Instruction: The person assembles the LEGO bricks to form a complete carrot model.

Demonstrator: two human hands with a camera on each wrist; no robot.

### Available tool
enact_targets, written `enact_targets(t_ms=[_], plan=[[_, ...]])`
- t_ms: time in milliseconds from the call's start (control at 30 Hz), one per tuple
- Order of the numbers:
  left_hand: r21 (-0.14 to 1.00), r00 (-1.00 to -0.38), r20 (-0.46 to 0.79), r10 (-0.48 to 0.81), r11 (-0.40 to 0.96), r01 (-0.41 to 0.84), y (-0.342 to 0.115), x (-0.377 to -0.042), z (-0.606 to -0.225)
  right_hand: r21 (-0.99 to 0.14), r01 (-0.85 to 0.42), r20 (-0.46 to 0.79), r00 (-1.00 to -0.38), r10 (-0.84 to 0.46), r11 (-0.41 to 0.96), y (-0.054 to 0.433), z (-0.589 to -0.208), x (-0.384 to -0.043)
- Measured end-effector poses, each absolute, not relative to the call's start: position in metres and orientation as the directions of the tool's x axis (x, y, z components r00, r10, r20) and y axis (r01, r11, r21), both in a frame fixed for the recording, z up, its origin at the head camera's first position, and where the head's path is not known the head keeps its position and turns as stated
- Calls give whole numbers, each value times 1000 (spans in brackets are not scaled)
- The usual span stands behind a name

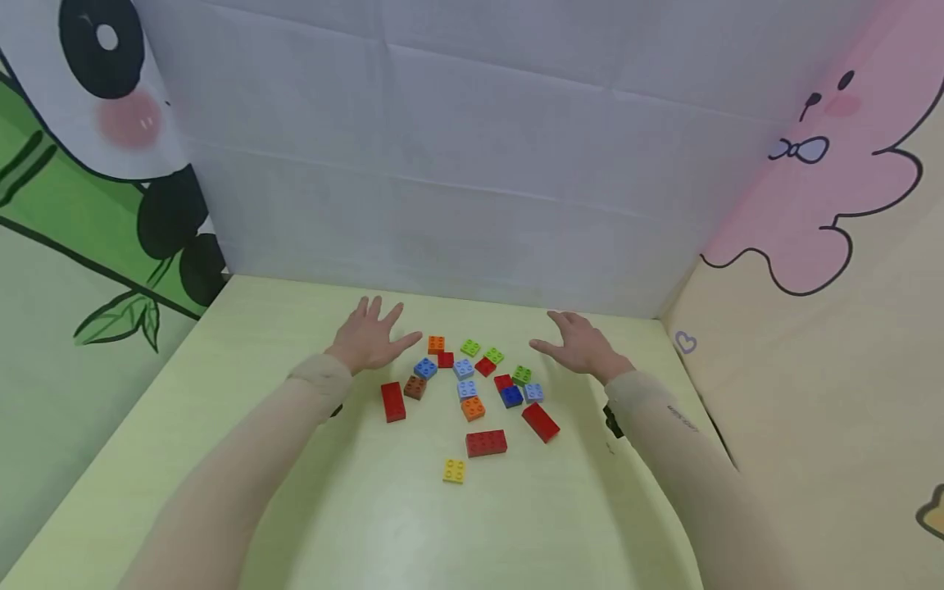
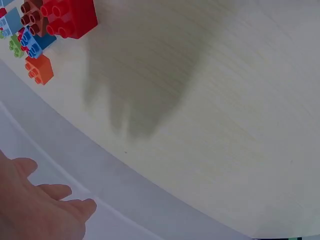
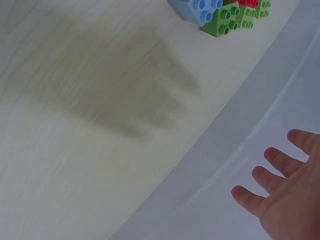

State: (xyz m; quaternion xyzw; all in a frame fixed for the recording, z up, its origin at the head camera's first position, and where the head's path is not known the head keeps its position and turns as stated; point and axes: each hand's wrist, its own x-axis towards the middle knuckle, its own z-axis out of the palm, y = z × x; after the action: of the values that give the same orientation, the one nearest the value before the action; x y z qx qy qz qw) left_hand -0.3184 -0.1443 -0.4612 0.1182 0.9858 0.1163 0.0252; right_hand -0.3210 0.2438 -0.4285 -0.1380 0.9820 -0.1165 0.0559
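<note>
Both hands hover above a pale table, on either side of a loose group of toy building bricks. My left hand [image 1: 367, 338] has its fingers spread and straight, holding nothing; the orange brick [image 1: 437, 344] and blue brick [image 1: 425, 368] lie near its thumb. Below its wrist is a long red brick [image 1: 393, 401]. My right hand [image 1: 578, 344] is likewise spread and holds nothing, nearest a green brick [image 1: 522, 375] and a light blue brick [image 1: 533, 392]. In the right wrist view, the fingers [image 3: 280, 162] are apart, well off the tabletop.
Closer to the body lie a yellow brick [image 1: 454, 471] and two long red bricks, one flat in front [image 1: 486, 443], one angled [image 1: 541, 422]. A pale cloth wall [image 1: 472, 180] stands behind the table [image 1: 369, 508]. Painted panels flank it left and right.
</note>
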Motion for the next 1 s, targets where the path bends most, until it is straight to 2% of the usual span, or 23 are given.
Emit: enact_targets(t_ms=[200,500,733,867,1000], plan=[[316,-968,-37,247,922,223,-140,-311,-468,-290,-283,-57,-948,-312,914,238,-439,-311],[272,-945,-3,327,910,314,-125,-287,-472,-263,-369,-10,-923,-385,892,226,-452,-287],[244,-889,74,453,856,456,-103,-260,-478,-221,-452,-5,-886,-465,864,210,-465,-267],[261,-860,60,507,824,503,-91,-243,-480,-190,-504,-11,-857,-515,843,203,-470,-256],[285,-845,13,535,808,516,-83,-225,-482,-242,-532,-44,-829,-557,811,194,-472,-244]])
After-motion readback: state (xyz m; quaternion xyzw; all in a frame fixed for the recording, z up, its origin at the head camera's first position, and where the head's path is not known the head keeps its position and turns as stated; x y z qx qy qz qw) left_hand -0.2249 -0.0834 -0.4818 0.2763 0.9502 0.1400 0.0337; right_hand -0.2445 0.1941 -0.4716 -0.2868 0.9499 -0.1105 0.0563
